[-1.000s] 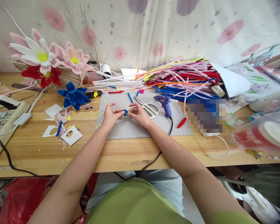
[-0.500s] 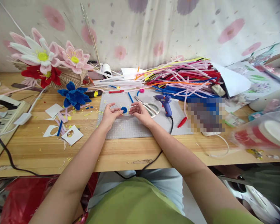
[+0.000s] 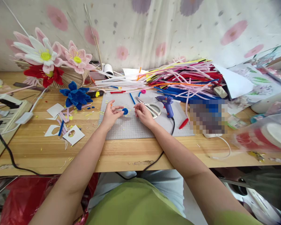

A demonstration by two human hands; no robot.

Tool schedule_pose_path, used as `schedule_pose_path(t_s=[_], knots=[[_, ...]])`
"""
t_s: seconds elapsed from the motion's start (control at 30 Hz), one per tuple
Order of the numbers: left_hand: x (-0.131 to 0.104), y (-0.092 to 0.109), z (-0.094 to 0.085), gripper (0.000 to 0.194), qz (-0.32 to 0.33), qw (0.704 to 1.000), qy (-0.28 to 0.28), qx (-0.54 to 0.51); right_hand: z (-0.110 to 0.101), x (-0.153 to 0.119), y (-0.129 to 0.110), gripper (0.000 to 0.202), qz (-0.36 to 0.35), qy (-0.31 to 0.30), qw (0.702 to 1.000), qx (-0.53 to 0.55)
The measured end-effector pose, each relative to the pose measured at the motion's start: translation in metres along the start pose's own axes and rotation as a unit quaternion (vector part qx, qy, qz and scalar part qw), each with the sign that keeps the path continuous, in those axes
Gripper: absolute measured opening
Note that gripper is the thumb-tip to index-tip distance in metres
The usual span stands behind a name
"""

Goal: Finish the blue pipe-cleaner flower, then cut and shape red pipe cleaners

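Observation:
My left hand (image 3: 112, 115) pinches a small blue pipe-cleaner coil (image 3: 125, 111) at its edge, with thin yellow strands sticking out around it. A short way to the right, my right hand (image 3: 144, 115) is closed, fingertips together, apart from the coil; anything in them is too small to make out. Both hands are over a grey cutting mat (image 3: 121, 132). Just beyond my right hand lie scissors (image 3: 155, 110), and to their right a blue hot glue gun (image 3: 166, 104). A short blue pipe-cleaner piece (image 3: 132, 98) lies behind the hands.
A blue fuzzy flower (image 3: 75, 95) sits at left, near pink, white and red flowers. Cut white cards (image 3: 73, 135) and scraps lie below it. A heap of pipe cleaners (image 3: 184, 73) fills the back. A bagged cup (image 3: 259, 137) stands at right; the glue gun's cord (image 3: 154, 161) crosses the front edge.
My right hand has drawn slightly away from the coil, and its spread fingers have closed together. The coil has turned to face me more in my left hand.

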State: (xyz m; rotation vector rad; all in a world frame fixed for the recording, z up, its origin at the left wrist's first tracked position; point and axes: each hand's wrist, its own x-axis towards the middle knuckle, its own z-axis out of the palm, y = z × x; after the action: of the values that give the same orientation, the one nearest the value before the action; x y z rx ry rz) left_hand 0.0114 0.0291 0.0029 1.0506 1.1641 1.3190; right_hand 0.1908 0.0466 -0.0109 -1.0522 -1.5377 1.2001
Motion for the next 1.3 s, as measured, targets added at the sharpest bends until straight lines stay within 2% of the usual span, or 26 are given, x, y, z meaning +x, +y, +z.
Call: schedule_pose_path(t_s=[0.13,0.23,0.3,0.4,0.47,0.63,0.7,0.93,1.3], knots=[[-0.001,-0.005,0.001,0.088,0.009,0.999,-0.043,0.023,0.003,-0.002,-0.003,0.034,0.028,-0.032,0.997,0.059],[-0.002,-0.003,0.001,0.083,-0.019,0.997,-0.076,0.018,0.005,-0.003,-0.004,0.045,0.052,-0.066,0.99,0.116],[-0.001,0.0,-0.002,0.07,-0.033,0.997,-0.066,0.007,0.005,-0.003,-0.004,0.046,0.066,-0.067,0.987,0.132],[0.001,0.006,-0.007,0.046,-0.042,0.999,-0.006,0.028,0.004,-0.002,-0.002,0.044,0.074,-0.052,0.987,0.136],[0.001,0.009,-0.009,0.041,-0.052,0.997,0.004,0.058,0.004,-0.002,-0.001,0.043,0.075,-0.048,0.987,0.135],[-0.005,0.013,-0.001,0.051,-0.082,0.988,-0.092,0.089,0.005,-0.001,0.0,0.043,0.072,-0.059,0.986,0.136],[-0.006,0.012,0.0,0.054,-0.08,0.987,-0.107,0.092,0.005,-0.002,0.0,0.043,0.069,-0.068,0.986,0.132],[-0.007,0.01,-0.001,0.049,-0.074,0.991,-0.086,0.073,0.004,-0.002,0.003,0.041,0.048,-0.098,0.988,0.11],[-0.008,0.009,0.008,0.06,-0.074,0.996,-0.022,0.046,0.004,-0.001,0.005,0.038,0.039,-0.114,0.987,0.104]])
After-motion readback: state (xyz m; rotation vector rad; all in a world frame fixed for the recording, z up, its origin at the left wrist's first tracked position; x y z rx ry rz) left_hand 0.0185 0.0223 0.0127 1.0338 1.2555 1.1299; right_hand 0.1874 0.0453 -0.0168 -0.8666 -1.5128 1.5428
